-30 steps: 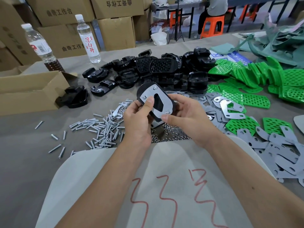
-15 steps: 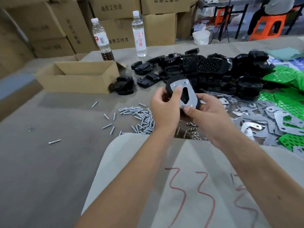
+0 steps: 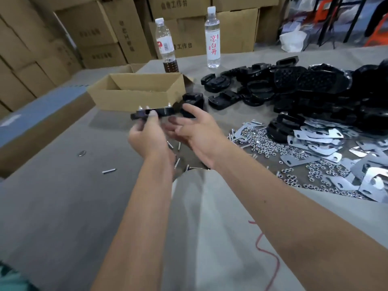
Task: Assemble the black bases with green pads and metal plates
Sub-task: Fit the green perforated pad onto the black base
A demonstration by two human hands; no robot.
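Grey bench [image 3: 52, 206]: left hand [image 3: 147, 137] pinches bolted base [image 3: 152, 112], right hand [image 3: 197, 131] spread beside it. Next, probably drop into cardboard box [image 3: 136, 97] just beyond grip.

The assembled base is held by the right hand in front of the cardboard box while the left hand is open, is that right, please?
Not quite: the head view shows the left hand gripping the base in front of the box, while the right hand is open.
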